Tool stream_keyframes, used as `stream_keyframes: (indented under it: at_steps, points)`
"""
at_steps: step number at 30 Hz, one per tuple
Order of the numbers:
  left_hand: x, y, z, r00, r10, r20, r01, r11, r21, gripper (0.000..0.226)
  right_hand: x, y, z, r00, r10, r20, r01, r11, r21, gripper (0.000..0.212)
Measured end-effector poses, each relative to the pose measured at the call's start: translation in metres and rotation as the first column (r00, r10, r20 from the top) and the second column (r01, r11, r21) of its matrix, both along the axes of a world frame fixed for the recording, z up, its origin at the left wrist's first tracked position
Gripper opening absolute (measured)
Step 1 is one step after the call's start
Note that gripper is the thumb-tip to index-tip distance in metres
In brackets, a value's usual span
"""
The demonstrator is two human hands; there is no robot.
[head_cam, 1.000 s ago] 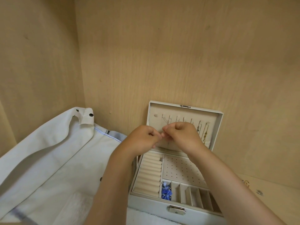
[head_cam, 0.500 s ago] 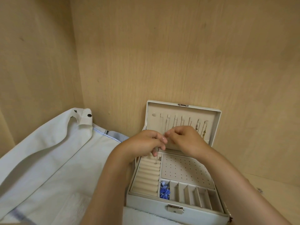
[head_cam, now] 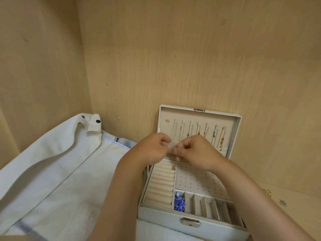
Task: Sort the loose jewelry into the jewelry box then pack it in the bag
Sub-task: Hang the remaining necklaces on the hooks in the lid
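Observation:
The grey jewelry box (head_cam: 166, 216) stands open, its lid (head_cam: 199, 114) upright against the back wall. Several thin necklaces (head_cam: 206, 134) hang from hooks inside the lid. My left hand (head_cam: 152, 149) pinches the beige edge of the lid pocket (head_cam: 171, 145). Just right of it, my right hand (head_cam: 197, 152) pinches a small piece of jewelry at that pocket edge; what it is stays too small to tell. Blue jewelry (head_cam: 180, 203) lies in a front compartment. The white bag (head_cam: 52, 171) lies to the left.
A gold ring (head_cam: 268, 192) and a small silver piece (head_cam: 282, 202) lie on the shelf right of the box. A white towel (head_cam: 156, 231) lies under the box front. Wooden walls close in at the back and left.
Both hands have dropped from the hooks near the top of the lid down to the pocket at its lower edge. The box and the bag stay where they were.

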State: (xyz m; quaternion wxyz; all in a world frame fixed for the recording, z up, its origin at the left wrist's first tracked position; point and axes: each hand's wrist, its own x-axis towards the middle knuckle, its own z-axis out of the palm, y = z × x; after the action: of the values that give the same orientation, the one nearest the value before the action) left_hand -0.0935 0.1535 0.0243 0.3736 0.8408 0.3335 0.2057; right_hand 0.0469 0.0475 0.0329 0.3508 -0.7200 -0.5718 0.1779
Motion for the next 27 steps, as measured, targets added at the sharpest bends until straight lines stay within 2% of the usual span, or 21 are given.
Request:
stream_keyframes:
  at_steps: [2, 4, 9, 15, 22, 27]
  points:
    - [0.006, 0.001, -0.007, 0.993, 0.023, -0.117, -0.003, 0.986, 0.167, 0.04, 0.003, 0.002, 0.009, 0.995, -0.035, 0.09, 0.03, 0.998, 0.05, 0.027]
    - [0.011, -0.003, -0.012, 0.983, 0.035, -0.178, 0.015, 0.962, 0.272, 0.044, 0.007, 0.006, 0.017, 0.989, -0.06, 0.138, 0.046, 0.994, 0.104, 0.022]
    - [0.013, -0.006, -0.016, 0.986, 0.11, -0.128, -0.049, 0.912, 0.406, 0.044, 0.014, 0.016, 0.035, 0.975, -0.111, 0.192, 0.07, 0.975, 0.212, 0.021]
    - [0.013, -0.006, -0.021, 0.989, 0.088, -0.119, -0.026, 0.894, 0.447, 0.043, 0.018, 0.026, 0.042, 0.97, -0.155, 0.186, 0.099, 0.956, 0.277, 0.021]
    - [0.014, -0.005, -0.023, 0.985, 0.122, -0.123, -0.05, 0.88, 0.473, 0.033, 0.019, 0.033, 0.031, 0.945, -0.147, 0.291, 0.063, 0.958, 0.28, 0.014]
    - [0.013, -0.003, -0.022, 0.987, 0.126, -0.103, -0.061, 0.873, 0.485, 0.024, 0.015, 0.036, 0.011, 0.881, -0.121, 0.457, 0.054, 0.986, 0.156, 0.014]
